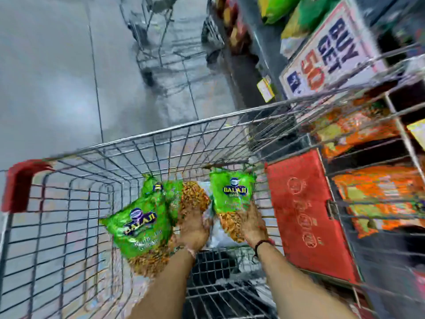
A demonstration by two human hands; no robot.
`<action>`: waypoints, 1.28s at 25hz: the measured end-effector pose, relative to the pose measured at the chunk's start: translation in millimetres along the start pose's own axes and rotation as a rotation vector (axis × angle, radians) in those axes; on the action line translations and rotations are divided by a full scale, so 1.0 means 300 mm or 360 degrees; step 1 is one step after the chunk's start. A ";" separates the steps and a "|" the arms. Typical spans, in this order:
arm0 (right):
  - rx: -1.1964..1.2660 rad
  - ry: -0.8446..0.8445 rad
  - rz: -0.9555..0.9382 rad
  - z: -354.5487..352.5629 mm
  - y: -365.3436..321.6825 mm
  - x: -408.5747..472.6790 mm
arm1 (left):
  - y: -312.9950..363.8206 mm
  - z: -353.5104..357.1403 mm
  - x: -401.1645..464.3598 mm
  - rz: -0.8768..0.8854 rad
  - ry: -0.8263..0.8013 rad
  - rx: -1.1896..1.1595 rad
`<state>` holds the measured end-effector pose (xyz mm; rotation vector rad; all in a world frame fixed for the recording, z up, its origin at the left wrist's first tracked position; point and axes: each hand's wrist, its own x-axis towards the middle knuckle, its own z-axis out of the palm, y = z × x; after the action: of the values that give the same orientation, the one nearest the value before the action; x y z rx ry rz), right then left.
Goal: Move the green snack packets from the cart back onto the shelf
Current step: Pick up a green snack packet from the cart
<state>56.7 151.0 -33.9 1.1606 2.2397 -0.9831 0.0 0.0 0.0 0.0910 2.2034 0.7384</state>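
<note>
Both my hands reach down into the wire cart (161, 137). My left hand (194, 229) grips green Balaji snack packets: one large packet (140, 229) hangs to the left, and another packet (174, 194) lies behind it, showing its clear window. My right hand (253, 224) holds a third green packet (231, 199) upright at its lower edge, close to the cart's right wall. The shelf (368, 143) with orange packets stands to the right of the cart. The picture is blurred.
A red panel (303, 215) hangs on the cart's right side. Above the shelf sits a white "BUY GET 50" sign (331, 49), with green and yellow bags (287, 12) higher up. Another cart (156, 42) stands ahead on the grey floor. A red handle (20, 183) is at left.
</note>
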 end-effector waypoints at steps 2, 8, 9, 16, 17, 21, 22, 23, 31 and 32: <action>0.0084 0.0004 0.0152 0.021 0.055 0.057 | 0.030 0.070 0.060 -0.0074 -0.0104 -0.0183; 0.0290 -0.0021 0.0370 0.086 0.126 0.081 | 0.012 0.258 0.179 -0.0232 -0.0247 -0.0428; 0.0346 -0.0022 0.0376 0.094 0.127 0.083 | -0.004 0.263 0.197 -0.0272 -0.0245 -0.0494; 0.0330 -0.0058 0.0360 0.006 0.088 0.055 | 0.032 0.208 0.168 -0.0185 -0.0156 -0.0800; 0.0339 -0.0062 0.0338 -0.017 0.069 0.039 | 0.057 0.178 0.141 -0.0180 -0.0135 -0.0779; 0.0411 0.0027 0.0081 -0.117 -0.018 -0.049 | 0.132 0.052 0.063 -0.0049 -0.0099 -0.0763; 0.0488 0.0061 -0.0010 -0.160 -0.046 -0.088 | 0.171 0.008 0.025 0.0002 -0.0047 -0.0762; 0.0545 0.0099 -0.0099 -0.201 -0.073 -0.121 | 0.214 -0.033 -0.012 0.0067 0.0005 -0.0761; 0.0798 0.0622 -0.0715 -0.703 -0.162 -0.566 | 0.669 -0.228 -0.415 0.0967 0.0053 -0.1033; 0.0829 0.0729 -0.0779 -0.784 -0.144 -0.643 | 0.746 -0.222 -0.478 0.1083 0.0051 -0.1022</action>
<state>116.3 210.1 261.7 1.1442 2.8123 -1.7197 12.8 111.1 250.2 0.5156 1.8462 1.7916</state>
